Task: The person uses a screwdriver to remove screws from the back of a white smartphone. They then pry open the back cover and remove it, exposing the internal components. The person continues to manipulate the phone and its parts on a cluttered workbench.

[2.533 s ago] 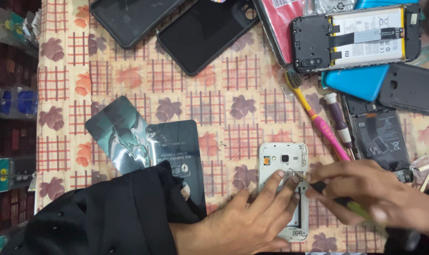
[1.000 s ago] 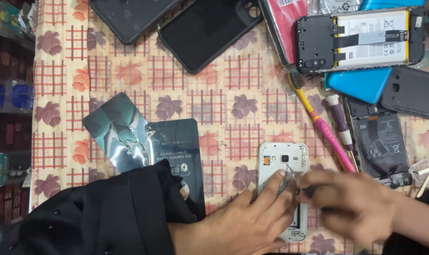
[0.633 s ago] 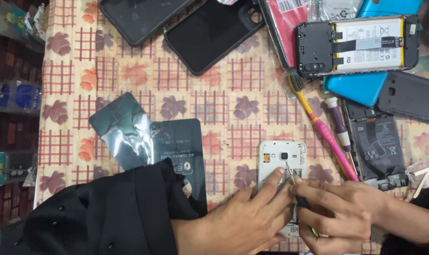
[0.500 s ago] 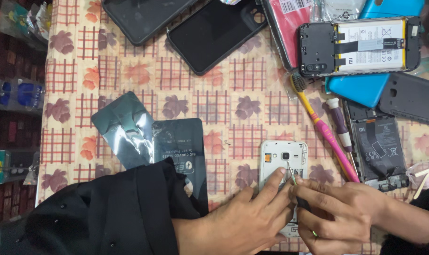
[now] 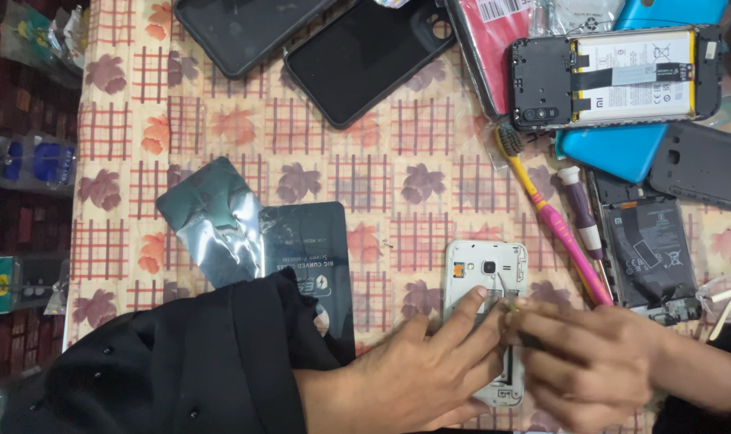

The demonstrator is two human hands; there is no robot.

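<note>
Hands meet over the white phone (image 5: 486, 273), which lies back-open on the patterned worktop (image 5: 365, 161), just left of the pink-and-yellow toothbrush (image 5: 550, 217). The left hand (image 5: 417, 382) presses flat on the phone's lower half, fingers spread, gripping nothing. The right hand (image 5: 590, 366) pinches at a small part over the phone's middle; its grip is narrow, but what it holds cannot be made out. Left of the phone lies a dark foil pouch (image 5: 301, 249); right of the toothbrush, a purple screwdriver (image 5: 582, 213).
</note>
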